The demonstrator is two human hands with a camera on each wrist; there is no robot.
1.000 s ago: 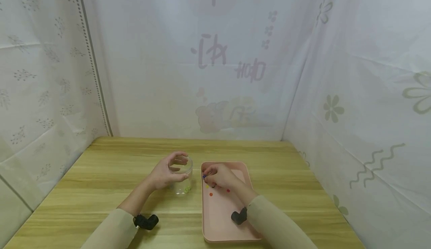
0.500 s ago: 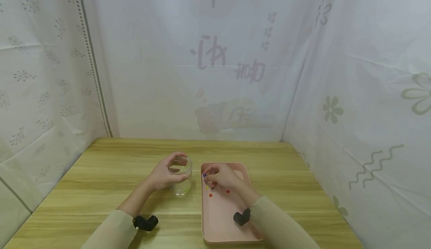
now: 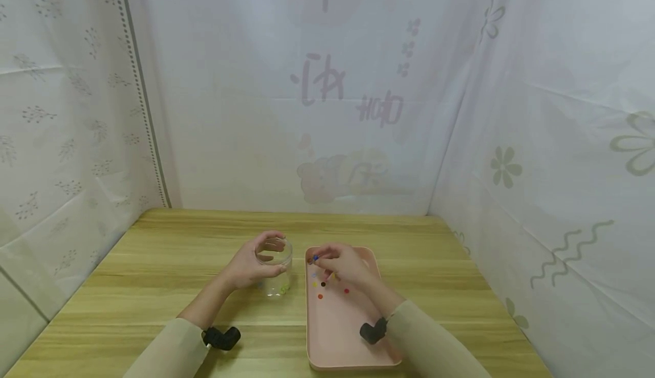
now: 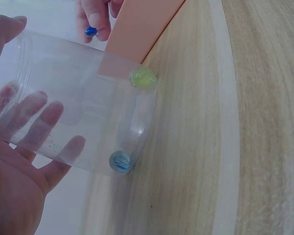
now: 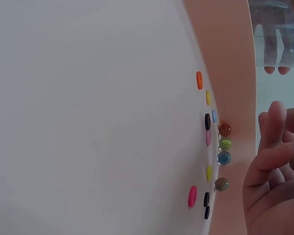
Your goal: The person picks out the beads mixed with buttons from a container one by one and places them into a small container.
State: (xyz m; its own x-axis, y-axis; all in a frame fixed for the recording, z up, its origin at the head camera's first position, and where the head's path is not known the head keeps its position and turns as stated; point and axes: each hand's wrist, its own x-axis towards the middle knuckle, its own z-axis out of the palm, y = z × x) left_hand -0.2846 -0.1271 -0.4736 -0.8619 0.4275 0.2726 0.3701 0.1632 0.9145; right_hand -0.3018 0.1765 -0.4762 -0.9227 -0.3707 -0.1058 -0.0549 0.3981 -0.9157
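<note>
My left hand grips a clear plastic jar near its mouth, fingers curled round one side and thumb at the rim. At the jar's bottom lie a yellow-green marble and a clear marble with blue streaks. A dark blue marble is pinched between the fingertips of my right hand, over the far left part of the pink tray. The right wrist view shows that hand from behind, with the held marble hidden by the fingers.
Along the tray wall sit several marbles, among them a brown one and a blue one. Flat buttons lie scattered on the tray floor, including an orange one and a pink one. The wooden table extends to patterned curtains.
My right hand has shifted slightly away and to the right, carrying the dark blue marble with it and uncovering a black button. The left hand and jar have stayed put.
</note>
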